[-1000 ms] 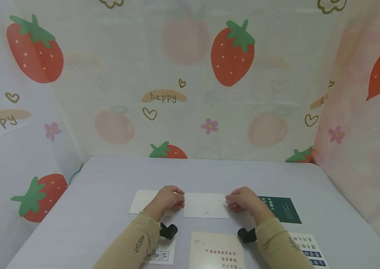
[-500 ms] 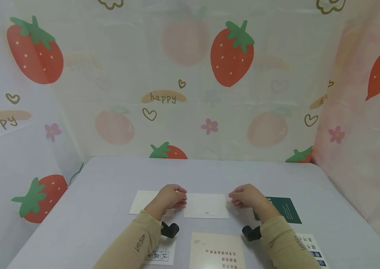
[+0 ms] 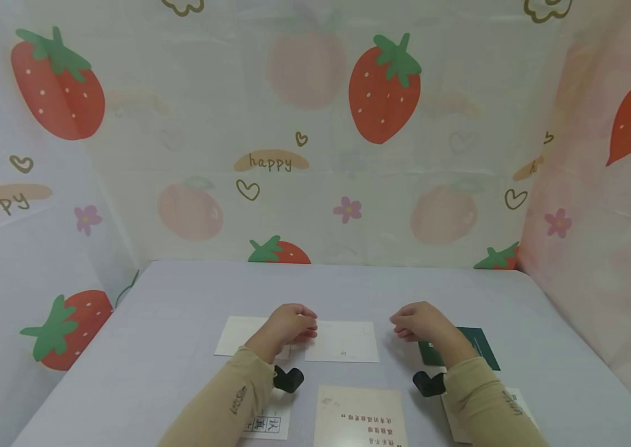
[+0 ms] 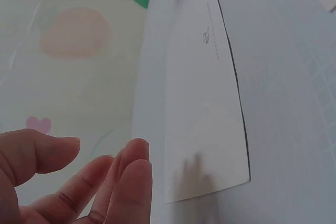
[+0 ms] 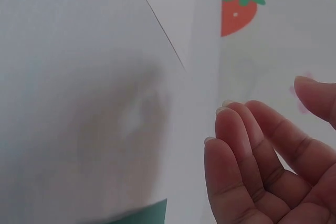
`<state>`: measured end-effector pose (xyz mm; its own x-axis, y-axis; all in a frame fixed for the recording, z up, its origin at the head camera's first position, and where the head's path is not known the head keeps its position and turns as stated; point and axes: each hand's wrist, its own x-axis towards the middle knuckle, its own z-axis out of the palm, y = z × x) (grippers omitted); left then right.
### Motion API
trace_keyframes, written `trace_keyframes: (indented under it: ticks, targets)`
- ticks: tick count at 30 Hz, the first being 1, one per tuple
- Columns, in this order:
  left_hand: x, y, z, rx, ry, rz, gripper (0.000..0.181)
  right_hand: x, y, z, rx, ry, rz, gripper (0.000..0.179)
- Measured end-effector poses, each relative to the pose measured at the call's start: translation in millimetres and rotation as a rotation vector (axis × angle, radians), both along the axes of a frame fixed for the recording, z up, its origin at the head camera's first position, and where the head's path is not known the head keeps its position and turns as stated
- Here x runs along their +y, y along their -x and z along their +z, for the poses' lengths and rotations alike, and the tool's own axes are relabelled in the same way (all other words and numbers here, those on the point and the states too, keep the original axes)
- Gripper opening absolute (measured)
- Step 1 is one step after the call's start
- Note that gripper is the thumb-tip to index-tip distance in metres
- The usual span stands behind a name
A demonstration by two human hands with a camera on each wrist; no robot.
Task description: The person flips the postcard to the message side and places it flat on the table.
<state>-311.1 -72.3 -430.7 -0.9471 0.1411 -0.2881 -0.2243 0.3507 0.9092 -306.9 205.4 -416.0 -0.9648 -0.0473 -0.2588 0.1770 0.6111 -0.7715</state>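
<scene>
A white card with tiny print lies flat in the middle of the table. My left hand hovers over that card's left end; the left wrist view shows thumb and fingers apart, holding nothing, and the hand's shadow on the card. To the right of the card, my right hand is raised above the table, partly covering a dark green card. In the right wrist view its fingers are loosely bent, the thumb stands off, and nothing is between them.
Another white card lies partly behind my left hand. Nearer me are a cream card with red writing, a card with boxed characters and a card partly under my right sleeve. Strawberry-print cloth surrounds the white table.
My right hand has left the white card's right edge, moving right and up over the green card. My left hand has shifted slightly right and up. The central card stays put.
</scene>
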Motion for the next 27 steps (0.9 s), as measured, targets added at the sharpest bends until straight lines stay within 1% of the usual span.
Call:
trace_keyframes:
  ticks: [6,12,18,23,27]
  targets:
    - [9.3,0.5,-0.9,0.012,-0.050,-0.021,0.024,9.5,-3.8,6.7,0.003,-0.012,0.008,0.027]
    - [23.8,-1.3,0.3,-0.002,-0.048,-0.033,0.024,22.2,-7.2,12.7,0.005,-0.049,-0.007,0.033]
    - [37.9,-3.4,2.7,0.010,-0.075,-0.047,0.026,39.2,-8.4,13.2,0.021,-0.037,-0.004,0.037]
    - [47.8,-1.4,1.4,0.008,-0.107,-0.063,0.026,51.7,-10.4,13.7,0.018,-0.027,-0.004,0.038]
    - [57.0,-0.9,3.1,0.004,-0.116,-0.067,0.027,60.0,-12.9,16.4,0.022,-0.035,0.003,0.039]
